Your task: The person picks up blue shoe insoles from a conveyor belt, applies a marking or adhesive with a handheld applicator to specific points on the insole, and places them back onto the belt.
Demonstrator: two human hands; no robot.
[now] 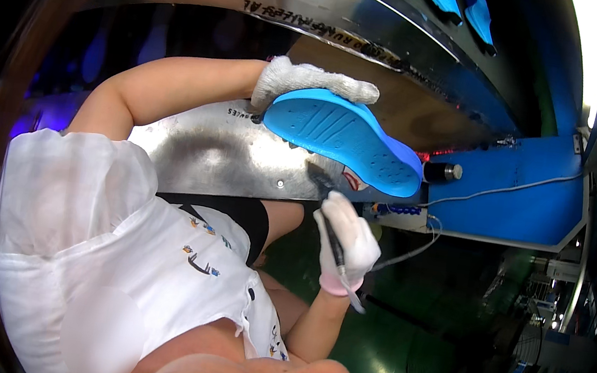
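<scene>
A blue shoe sole (343,138), with grooves and small dimples on its face, is held tilted above a metal work surface (219,152). My left hand (313,85), in a whitish knit glove, is closed on the sole's far edge; its thumb is hidden. Below the sole, my right hand (348,239) in a white glove with a pink cuff grips a slim dark brush (336,244). The dark tip of this brush points up toward the sole's lower edge, and I cannot tell whether they touch. A pale end sticks out below the glove.
A curved metal edge (320,29) with handwriting runs along the far side. Beyond it lie several blue sole pieces (479,17). To the right is a blue panel (511,193) crossed by a grey cable (508,187). A dark cylinder (443,172) sits beside the sole's tip.
</scene>
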